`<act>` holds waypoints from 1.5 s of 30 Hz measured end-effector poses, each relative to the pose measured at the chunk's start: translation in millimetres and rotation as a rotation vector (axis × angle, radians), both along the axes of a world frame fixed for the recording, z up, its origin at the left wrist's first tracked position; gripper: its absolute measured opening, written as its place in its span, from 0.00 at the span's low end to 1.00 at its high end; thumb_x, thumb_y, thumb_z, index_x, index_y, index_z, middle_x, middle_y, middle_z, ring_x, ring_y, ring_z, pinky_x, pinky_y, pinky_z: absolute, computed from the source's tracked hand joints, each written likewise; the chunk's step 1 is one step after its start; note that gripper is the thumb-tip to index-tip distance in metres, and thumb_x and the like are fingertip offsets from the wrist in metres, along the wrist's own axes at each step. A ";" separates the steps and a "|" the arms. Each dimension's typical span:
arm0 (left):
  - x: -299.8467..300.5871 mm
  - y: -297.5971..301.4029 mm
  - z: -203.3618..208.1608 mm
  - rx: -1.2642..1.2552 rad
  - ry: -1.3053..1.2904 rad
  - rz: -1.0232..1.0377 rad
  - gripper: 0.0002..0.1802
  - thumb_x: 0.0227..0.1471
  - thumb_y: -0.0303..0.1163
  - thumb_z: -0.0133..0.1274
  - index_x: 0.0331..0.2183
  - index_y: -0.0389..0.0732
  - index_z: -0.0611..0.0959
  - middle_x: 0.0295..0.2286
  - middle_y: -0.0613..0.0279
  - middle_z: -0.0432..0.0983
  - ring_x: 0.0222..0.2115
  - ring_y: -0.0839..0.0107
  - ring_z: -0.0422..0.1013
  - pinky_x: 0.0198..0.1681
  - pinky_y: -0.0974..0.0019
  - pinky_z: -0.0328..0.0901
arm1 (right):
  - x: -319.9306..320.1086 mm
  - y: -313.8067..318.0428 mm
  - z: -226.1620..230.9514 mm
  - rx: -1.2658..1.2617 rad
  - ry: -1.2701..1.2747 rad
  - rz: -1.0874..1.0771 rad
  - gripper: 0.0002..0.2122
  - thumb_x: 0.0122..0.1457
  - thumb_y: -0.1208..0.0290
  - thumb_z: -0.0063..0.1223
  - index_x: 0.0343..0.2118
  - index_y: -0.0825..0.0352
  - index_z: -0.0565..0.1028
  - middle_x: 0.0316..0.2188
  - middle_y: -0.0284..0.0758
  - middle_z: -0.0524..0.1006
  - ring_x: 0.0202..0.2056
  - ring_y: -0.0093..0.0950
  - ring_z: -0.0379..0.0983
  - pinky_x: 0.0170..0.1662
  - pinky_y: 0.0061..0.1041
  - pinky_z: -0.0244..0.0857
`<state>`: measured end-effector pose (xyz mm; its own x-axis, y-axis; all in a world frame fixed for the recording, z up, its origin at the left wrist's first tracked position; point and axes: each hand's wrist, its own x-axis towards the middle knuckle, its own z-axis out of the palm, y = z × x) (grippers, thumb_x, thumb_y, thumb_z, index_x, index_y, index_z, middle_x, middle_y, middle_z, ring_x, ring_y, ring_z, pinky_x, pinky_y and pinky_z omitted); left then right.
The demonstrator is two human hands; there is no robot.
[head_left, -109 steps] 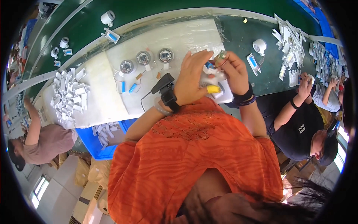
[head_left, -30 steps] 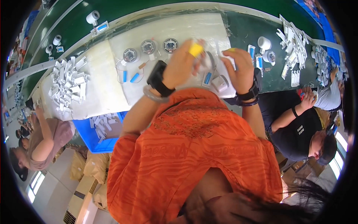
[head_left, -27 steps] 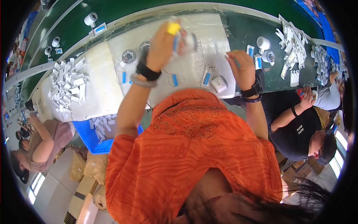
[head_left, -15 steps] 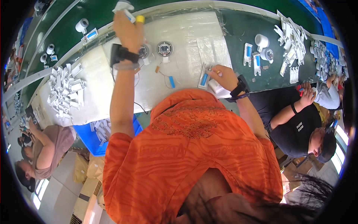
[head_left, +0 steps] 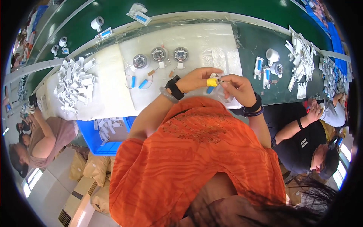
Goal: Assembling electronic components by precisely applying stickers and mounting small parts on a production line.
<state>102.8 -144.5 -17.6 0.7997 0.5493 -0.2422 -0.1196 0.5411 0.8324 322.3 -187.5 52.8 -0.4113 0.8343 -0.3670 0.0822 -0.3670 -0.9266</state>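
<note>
In the head view, both hands meet just above the near edge of the white mat that covers the middle of the green worktop. The left hand, with a yellow guard on one fingertip, has its fingers curled narrow and pinched toward the right hand, whose fingers are likewise closed to a fine pinch; between the two sits a small white part with what looks like a thin wire or pin, too small to make out surely. A blue-and-white piece lies just beneath the hands on the mat. This looks like a fine fitting step, and doing it well likely means keeping both wrists low over the mat, holding the part steady in one pinch and guiding with the other, without squeezing the thin end. Toward the mat's far edge stand three round silver pieces; a heap of white parts lies at its left end, and a blue bin sits below the near edge.
</note>
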 end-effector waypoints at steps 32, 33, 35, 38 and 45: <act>10.3 -30.7 72.3 0.142 0.081 0.292 0.19 0.56 0.23 0.35 0.50 0.35 0.66 0.34 0.59 0.69 0.26 0.76 0.67 0.25 0.72 0.67 | -26.7 -12.7 11.8 1.086 -0.531 -0.324 0.11 0.44 0.82 0.63 0.33 0.64 0.78 0.29 0.33 0.75 0.34 0.35 0.70 0.40 0.32 0.66; 10.6 -30.7 72.4 0.150 0.078 0.290 0.19 0.56 0.23 0.35 0.50 0.35 0.66 0.33 0.60 0.69 0.26 0.76 0.67 0.25 0.72 0.67 | -27.3 -12.6 11.5 1.090 -0.545 -0.347 0.11 0.43 0.81 0.64 0.32 0.63 0.79 0.29 0.33 0.74 0.35 0.35 0.69 0.40 0.32 0.65; 11.0 -31.3 72.5 0.155 0.076 0.288 0.19 0.56 0.23 0.35 0.50 0.35 0.66 0.33 0.60 0.69 0.26 0.76 0.67 0.25 0.72 0.67 | -26.7 -12.5 9.9 1.085 -0.549 -0.351 0.12 0.43 0.81 0.64 0.32 0.63 0.79 0.29 0.33 0.73 0.35 0.35 0.69 0.40 0.32 0.65; 10.3 -31.8 71.2 0.163 0.080 0.295 0.19 0.56 0.23 0.35 0.51 0.35 0.66 0.33 0.60 0.69 0.26 0.77 0.67 0.25 0.73 0.67 | -26.6 -11.4 8.1 1.081 -0.555 -0.352 0.12 0.43 0.81 0.64 0.32 0.62 0.79 0.30 0.34 0.72 0.35 0.35 0.69 0.40 0.32 0.65; 9.5 -31.3 75.0 0.189 0.135 0.278 0.21 0.56 0.22 0.37 0.52 0.35 0.64 0.32 0.60 0.69 0.26 0.77 0.66 0.25 0.73 0.66 | -24.0 -9.9 1.8 1.081 -0.530 -0.339 0.12 0.42 0.80 0.65 0.32 0.62 0.80 0.30 0.33 0.72 0.35 0.35 0.69 0.40 0.32 0.66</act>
